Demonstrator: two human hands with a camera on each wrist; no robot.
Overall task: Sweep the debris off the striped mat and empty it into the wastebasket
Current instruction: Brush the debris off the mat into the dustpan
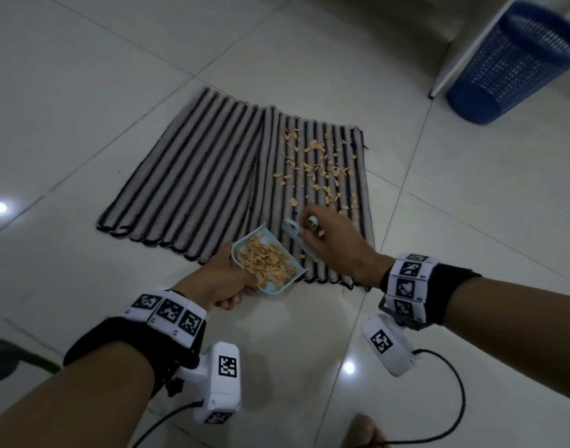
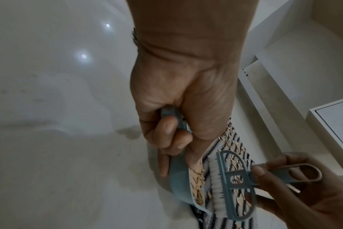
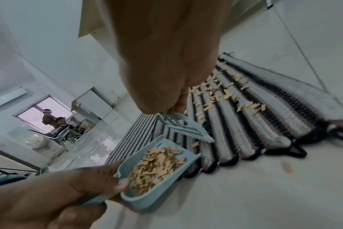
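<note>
While the left hand gripped the handle of the dustpan at the striped mat's near edge, its mouth faced the mat (pan part-filled) | right hand pinched the brush, bristles toward the pan | debris on the mat's right half | wastebasket beyond the mat's far right corner.

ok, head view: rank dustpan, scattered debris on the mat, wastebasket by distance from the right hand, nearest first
1. Dustpan: just left of the right hand, held by the left hand at the mat's near edge.
2. Scattered debris: on the striped mat, beyond the fingers; the closest chips may rival the dustpan.
3. Wastebasket: blue, far right corner, off the mat.
</note>
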